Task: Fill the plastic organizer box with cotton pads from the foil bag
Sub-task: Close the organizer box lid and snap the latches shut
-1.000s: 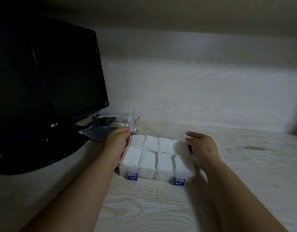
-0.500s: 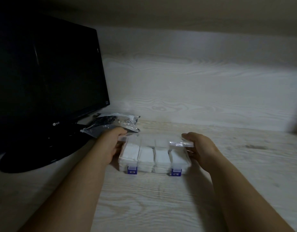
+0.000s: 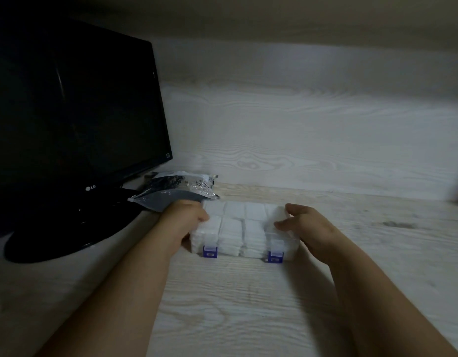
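Note:
The clear plastic organizer box (image 3: 242,229) sits on the wooden desk, its lid down over compartments packed with white cotton pads (image 3: 234,222). Two blue latches (image 3: 210,250) mark its front edge. My left hand (image 3: 186,220) grips the box's left end, thumb on the lid. My right hand (image 3: 304,225) holds the right end, fingers curled over the lid's edge. The foil bag (image 3: 171,193) lies behind my left hand, flat and crumpled.
A black monitor (image 3: 76,119) on a round base (image 3: 68,235) stands at the left, close to the bag. A wooden back wall (image 3: 313,140) runs behind the box. Bare desk surface (image 3: 235,292) lies in front and to the right.
The box's clear lid, upright a second ago, has come down onto the box. Both hands followed it down and now hold the box's ends.

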{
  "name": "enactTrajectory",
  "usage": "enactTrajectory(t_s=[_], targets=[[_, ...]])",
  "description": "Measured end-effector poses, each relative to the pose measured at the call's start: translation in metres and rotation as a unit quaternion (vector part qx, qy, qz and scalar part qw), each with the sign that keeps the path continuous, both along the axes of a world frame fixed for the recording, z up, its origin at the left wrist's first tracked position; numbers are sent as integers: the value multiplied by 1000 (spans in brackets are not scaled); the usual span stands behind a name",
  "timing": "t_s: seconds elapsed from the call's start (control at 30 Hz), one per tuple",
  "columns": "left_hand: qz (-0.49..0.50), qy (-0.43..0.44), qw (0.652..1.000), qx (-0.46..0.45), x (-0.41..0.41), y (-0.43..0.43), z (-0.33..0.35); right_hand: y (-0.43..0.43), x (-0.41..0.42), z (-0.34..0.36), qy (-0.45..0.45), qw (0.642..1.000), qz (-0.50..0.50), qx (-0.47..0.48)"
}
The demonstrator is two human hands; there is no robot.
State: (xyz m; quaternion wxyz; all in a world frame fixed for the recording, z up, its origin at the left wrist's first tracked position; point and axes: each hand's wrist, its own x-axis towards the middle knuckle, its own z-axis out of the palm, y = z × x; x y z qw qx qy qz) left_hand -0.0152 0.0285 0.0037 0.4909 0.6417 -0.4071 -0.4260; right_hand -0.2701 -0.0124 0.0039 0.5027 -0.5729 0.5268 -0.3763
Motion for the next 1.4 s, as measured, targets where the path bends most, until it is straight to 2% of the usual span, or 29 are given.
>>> enactTrajectory(t_s=[0.2,0.33,0.4,0.47,0.53,0.73,0.87,1.0,1.2,1.4], targets=[[-64,20,998,-8,-3,2,-5,-6,-1,-5,-21,1000,5,4],[-51,62,995,-63,-7,1,-8,-5,0,-5,-19,999,-30,-18],[-30,76,992,-93,-9,-3,-11,-3,1,-3,25,997,-54,-51],[-33,54,993,-100,-8,-7,-16,0,2,-1,90,990,-65,-89],[-47,26,995,-87,-3,-8,-19,1,2,0,110,988,-55,-92],[-102,2,993,-56,2,-7,-17,1,-1,3,38,999,-9,-3],[-97,-50,988,-106,3,-7,-16,1,0,1,69,997,-14,-29],[-116,-111,982,-100,4,-2,-13,2,2,2,103,993,-16,-53],[-155,-45,984,-69,5,0,-10,4,3,1,110,993,-24,-40],[-154,-47,984,-79,5,2,-10,4,5,2,110,993,-34,-36]])
